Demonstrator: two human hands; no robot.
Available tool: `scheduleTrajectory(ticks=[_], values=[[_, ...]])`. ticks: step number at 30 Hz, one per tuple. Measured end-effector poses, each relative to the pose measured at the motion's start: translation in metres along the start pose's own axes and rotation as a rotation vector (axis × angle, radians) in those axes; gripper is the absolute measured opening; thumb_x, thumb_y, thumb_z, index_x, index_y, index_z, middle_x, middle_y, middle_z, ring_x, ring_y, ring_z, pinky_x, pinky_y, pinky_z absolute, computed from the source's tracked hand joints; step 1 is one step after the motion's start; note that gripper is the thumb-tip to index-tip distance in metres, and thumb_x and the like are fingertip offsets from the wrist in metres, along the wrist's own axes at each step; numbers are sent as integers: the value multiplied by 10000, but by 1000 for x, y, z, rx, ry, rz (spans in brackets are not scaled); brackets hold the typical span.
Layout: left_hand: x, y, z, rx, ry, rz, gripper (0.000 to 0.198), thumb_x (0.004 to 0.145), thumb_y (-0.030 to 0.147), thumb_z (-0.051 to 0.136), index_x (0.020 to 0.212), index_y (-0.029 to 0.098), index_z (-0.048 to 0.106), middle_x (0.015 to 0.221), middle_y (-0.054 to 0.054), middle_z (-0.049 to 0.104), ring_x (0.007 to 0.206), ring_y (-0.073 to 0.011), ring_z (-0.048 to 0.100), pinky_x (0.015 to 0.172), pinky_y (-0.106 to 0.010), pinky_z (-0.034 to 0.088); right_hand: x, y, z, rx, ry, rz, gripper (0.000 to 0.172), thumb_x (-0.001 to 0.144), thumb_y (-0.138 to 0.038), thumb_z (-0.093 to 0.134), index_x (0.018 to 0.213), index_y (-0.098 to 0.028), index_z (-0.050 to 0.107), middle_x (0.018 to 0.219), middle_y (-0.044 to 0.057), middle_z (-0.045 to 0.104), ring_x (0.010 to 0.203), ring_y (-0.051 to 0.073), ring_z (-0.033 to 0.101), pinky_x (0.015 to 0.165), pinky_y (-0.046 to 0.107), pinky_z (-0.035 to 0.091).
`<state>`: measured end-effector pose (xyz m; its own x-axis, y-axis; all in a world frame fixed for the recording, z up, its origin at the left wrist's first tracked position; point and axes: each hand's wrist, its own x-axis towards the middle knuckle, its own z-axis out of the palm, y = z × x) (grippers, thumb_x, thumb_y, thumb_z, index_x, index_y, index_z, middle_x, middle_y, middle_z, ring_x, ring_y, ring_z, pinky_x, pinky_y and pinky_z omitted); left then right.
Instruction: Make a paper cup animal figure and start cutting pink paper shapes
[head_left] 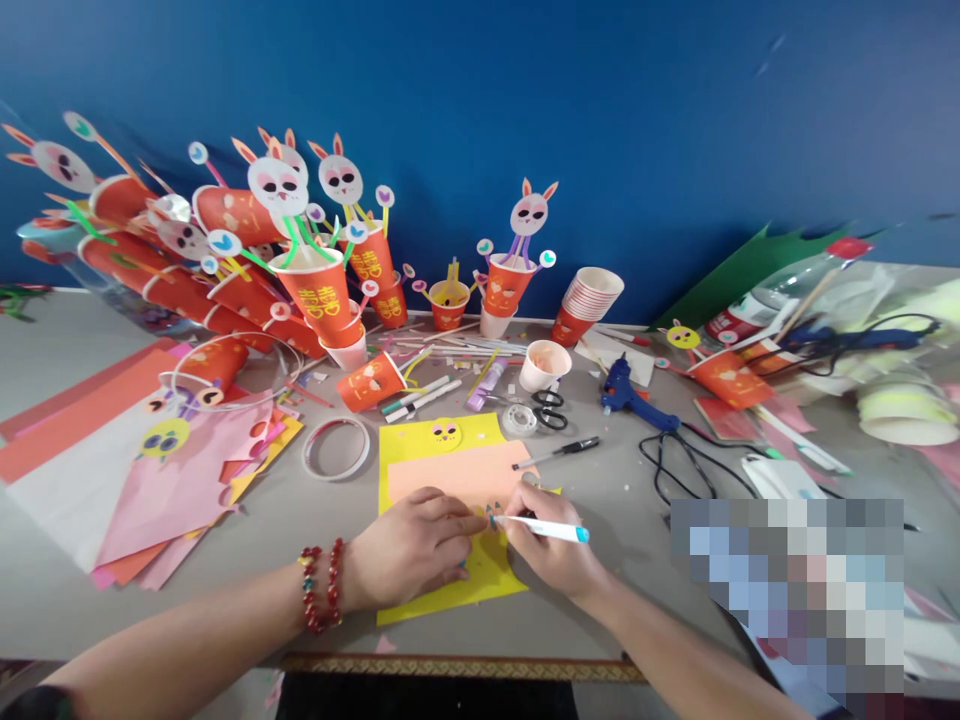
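– Item one?
– Yellow sheet (399,592), paper, laid flat.
– Two?
– Peach sheet (457,477), paper, flat, lying across the yellow sheet.
– Three?
– Marker (553,528), white barrel, blue end, slanted, tip above the yellow sheet.

Looks like a craft workspace, judging by orange paper cups with rabbit faces (311,290) beyond the grip of the right hand (553,562), pink and red paper sheets (150,500) well left of it, and a blue plastic glue gun (637,402) to its right.
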<state>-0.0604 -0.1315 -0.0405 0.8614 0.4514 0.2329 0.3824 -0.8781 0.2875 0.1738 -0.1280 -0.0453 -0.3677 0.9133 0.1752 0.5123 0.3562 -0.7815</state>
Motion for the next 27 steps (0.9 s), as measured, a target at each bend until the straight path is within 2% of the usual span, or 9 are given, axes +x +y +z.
scheduleTrajectory(ticks=[13,17,21,27], values=[[-1,-1,2,-26,8,-11,203,963,359,520,1027,196,623,1314,-62,630,1180,-212,536,1016,-375,400,-1,0,0,56,-4,-20,178,763,-137,482,616,-224,430,545,-41,501,501,119,453,507,239,335],[-1,0,1,-21,10,-8,178,958,345,534,995,193,617,1315,-50,631,1179,-208,540,1014,-373,397,-1,1,-2,140,47,-1,176,801,-150,484,640,-218,474,569,-34,521,514,122,482,510,240,352],[-1,0,0,-13,-6,-10,172,956,347,537,978,193,610,1319,-47,629,1176,-205,540,1021,-365,387,0,3,-6,173,111,22,188,816,-165,493,637,-219,467,548,-45,479,489,118,441,485,238,327],[-1,-1,1,-15,-11,-15,184,962,351,517,989,198,617,1313,-59,630,1181,-206,528,1022,-366,393,1,5,-10,118,60,23,183,804,-167,505,633,-216,462,542,-50,476,481,111,435,486,236,320]])
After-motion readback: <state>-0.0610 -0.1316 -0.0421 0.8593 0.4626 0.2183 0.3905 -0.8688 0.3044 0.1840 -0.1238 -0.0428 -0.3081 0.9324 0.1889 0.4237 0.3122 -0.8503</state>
